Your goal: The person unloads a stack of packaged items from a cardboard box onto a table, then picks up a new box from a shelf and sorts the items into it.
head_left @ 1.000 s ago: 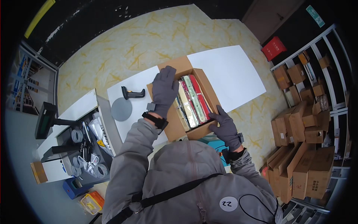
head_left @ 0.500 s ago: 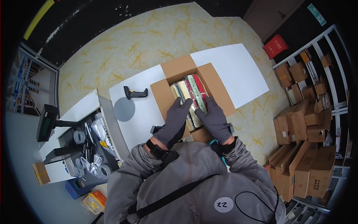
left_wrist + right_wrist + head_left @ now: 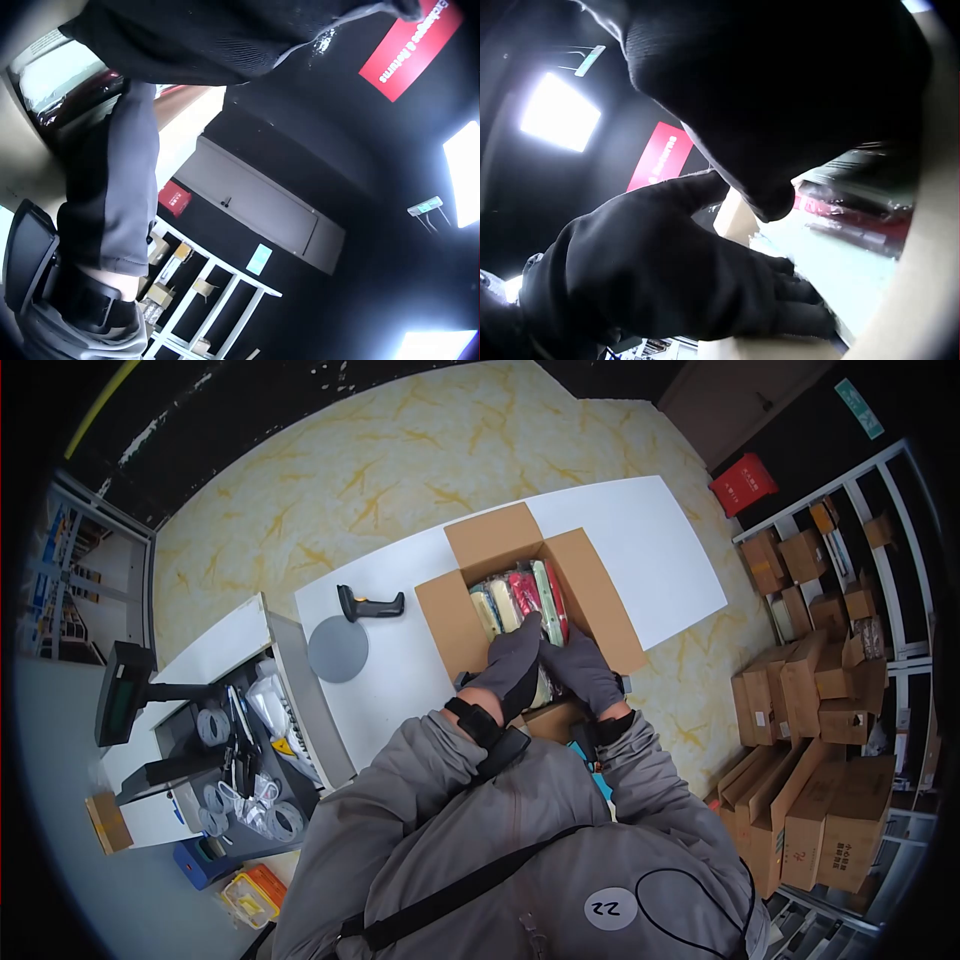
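Head view showed, nearest, a grey jacket point(image 3: 490, 810) and both gloved hands converging over an open cardboard box point(image 3: 450, 623). The left hand point(image 3: 512, 662) rested against the film-wrapped packets point(image 3: 522, 595), its fingers nearly straight and clenched round nothing, seemingly to steady them. The right hand point(image 3: 582, 668) was beside it, perhaps bracing the other side; with its fingertips hidden, its grip could not be told. The packets stood side by side inside the box, an arrangement that probably helped them support one another. The outspread flaps left the mouth accessible. Past the box, a scanner point(image 3: 372, 604) and a grey disc point(image 3: 338, 649) lay on the white table point(image 3: 650, 550), out of the hands' way. Farther off stood shelves with cartons point(image 3: 803, 555).
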`<state>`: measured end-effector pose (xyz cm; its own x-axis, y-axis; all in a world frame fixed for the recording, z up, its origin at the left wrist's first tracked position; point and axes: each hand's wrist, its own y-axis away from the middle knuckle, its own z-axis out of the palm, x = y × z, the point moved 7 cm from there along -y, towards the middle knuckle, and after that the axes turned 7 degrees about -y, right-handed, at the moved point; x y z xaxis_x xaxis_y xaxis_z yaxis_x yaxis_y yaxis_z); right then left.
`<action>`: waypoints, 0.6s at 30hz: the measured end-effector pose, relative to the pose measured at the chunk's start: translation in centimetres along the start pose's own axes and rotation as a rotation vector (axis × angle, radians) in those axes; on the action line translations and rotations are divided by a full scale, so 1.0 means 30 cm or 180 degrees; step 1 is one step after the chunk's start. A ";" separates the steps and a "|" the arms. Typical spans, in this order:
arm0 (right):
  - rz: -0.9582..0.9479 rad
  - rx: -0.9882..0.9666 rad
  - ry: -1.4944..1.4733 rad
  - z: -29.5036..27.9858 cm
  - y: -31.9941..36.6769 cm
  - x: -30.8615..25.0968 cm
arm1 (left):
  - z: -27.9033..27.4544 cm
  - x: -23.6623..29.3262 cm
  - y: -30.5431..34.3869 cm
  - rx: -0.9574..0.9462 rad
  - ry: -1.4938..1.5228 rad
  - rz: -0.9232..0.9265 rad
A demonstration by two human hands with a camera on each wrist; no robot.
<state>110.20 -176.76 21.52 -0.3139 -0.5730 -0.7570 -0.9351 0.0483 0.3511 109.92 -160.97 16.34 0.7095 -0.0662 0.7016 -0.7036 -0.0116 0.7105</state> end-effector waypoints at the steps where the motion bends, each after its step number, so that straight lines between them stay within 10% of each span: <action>1: 0.0020 0.0021 0.0006 -0.012 -0.011 0.003 | 0.023 0.000 -0.003 -0.0029 -0.0007 -0.0002; 4: 0.0598 -0.0614 0.0085 0.010 -0.038 0.027 | -0.013 -0.004 0.005 0.0971 -0.0461 -0.0308; 12: 0.0792 -0.1173 -0.0582 0.023 -0.046 0.030 | 0.058 -0.133 -0.253 0.0232 0.0801 0.0149; 18: 0.0433 -0.1141 -0.0831 0.036 -0.102 0.116 | -0.003 -0.007 -0.034 0.0554 0.0560 0.0065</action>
<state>111.78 -178.03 17.22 -0.5037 -0.3537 -0.7882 -0.7811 -0.2033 0.5904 110.49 -160.85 15.48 0.6803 0.1064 0.7252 -0.7031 -0.1847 0.6866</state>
